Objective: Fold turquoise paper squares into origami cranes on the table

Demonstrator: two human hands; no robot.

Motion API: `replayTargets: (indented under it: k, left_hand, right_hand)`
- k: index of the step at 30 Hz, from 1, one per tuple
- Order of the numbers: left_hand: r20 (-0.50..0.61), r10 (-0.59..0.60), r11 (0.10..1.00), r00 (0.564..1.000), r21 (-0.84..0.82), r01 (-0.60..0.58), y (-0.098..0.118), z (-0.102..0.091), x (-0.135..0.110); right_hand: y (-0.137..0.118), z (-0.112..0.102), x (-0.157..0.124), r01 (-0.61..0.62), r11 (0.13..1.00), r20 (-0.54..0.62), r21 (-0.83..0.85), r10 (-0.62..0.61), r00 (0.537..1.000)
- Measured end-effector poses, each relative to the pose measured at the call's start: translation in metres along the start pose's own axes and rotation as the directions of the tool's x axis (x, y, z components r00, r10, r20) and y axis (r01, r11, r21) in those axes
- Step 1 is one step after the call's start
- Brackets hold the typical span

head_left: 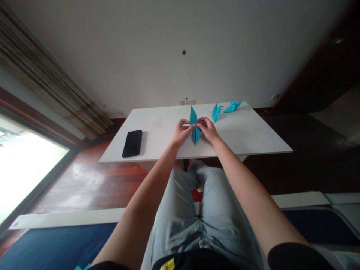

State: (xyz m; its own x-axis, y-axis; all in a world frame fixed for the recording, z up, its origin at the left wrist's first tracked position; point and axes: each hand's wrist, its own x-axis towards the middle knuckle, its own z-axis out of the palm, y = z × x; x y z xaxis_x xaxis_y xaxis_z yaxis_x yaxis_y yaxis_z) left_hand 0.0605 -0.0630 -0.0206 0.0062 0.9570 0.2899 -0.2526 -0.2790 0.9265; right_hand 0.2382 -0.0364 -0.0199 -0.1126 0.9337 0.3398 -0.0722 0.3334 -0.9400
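Observation:
A folded piece of blue paper [194,125], long and pointed at both ends, stands upright over the white table [247,135]. My left hand [181,132] pinches its left side, fingers closed on it. My right hand [207,128] pinches the right side the same way. Both hands meet at the paper's middle, just above the table top.
Two finished blue paper figures [216,111] [232,106] lie at the table's far right. A black phone [132,143] lies flat near the table's left front corner. My legs in light jeans sit below the table edge; a dark wooden floor surrounds it.

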Motion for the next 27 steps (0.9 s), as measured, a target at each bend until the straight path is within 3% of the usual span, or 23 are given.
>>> replayTargets:
  k: [5, 8, 11, 14, 19, 27]
  left_hand:
    - [0.160, -0.086, 0.988, 0.983, 0.139, 0.064, 0.001, 0.001, -0.006]
    - [0.147, -0.095, 0.964, 0.985, 0.259, 0.054, 0.001, 0.002, -0.005]
    - [0.139, -0.046, 0.965, 0.989, 0.261, 0.008, 0.001, 0.003, -0.002]
    - [0.101, 0.000, 0.973, 0.995, 0.228, -0.024, -0.001, 0.004, 0.001]
    - [0.017, -0.030, 0.988, 0.999, 0.149, 0.027, -0.007, 0.001, 0.001]
    - [-0.050, 0.069, 0.968, 0.996, 0.243, -0.055, -0.009, 0.000, -0.001]
  right_hand:
    - [-0.002, -0.002, -0.001, 0.049, 0.998, -0.085, -0.031, -0.052, 0.995]
    - [-0.003, -0.002, 0.000, 0.073, 0.996, -0.152, -0.049, -0.080, 0.985]
    - [-0.002, -0.002, 0.001, 0.082, 0.995, -0.198, -0.055, -0.091, 0.976]
    - [-0.001, -0.004, 0.002, 0.056, 0.996, -0.151, -0.064, -0.065, 0.986]
    - [0.002, -0.005, 0.000, 0.061, 0.996, -0.022, -0.060, -0.063, 0.998]
    - [0.010, -0.003, 0.004, 0.049, 0.997, -0.021, -0.063, -0.050, 0.999]
